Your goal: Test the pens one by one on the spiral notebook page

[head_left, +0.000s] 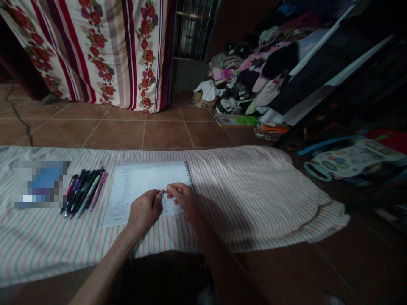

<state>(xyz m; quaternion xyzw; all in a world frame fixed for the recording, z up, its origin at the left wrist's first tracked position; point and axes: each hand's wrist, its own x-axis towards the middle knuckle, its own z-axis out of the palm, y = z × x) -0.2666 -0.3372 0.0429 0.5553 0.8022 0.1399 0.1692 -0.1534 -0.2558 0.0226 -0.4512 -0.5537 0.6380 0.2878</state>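
A spiral-bound notebook [140, 182] lies open on a striped cloth [254, 190] spread on the floor. Both my hands meet over its lower right part. My left hand [144, 210] and my right hand [184, 200] are closed in pinches on the two ends of a small pen [162, 191] with a red tip showing between them. A row of several pens [83, 191] lies on the cloth just left of the notebook.
A blurred blue object [40, 183] lies at the cloth's left. Beyond the cloth is brown tiled floor [121, 131], a floral mattress [104, 46] leaning upright, and a heap of clothes and boxes [254, 76] at the right. Toys [346, 161] lie by the cloth's right end.
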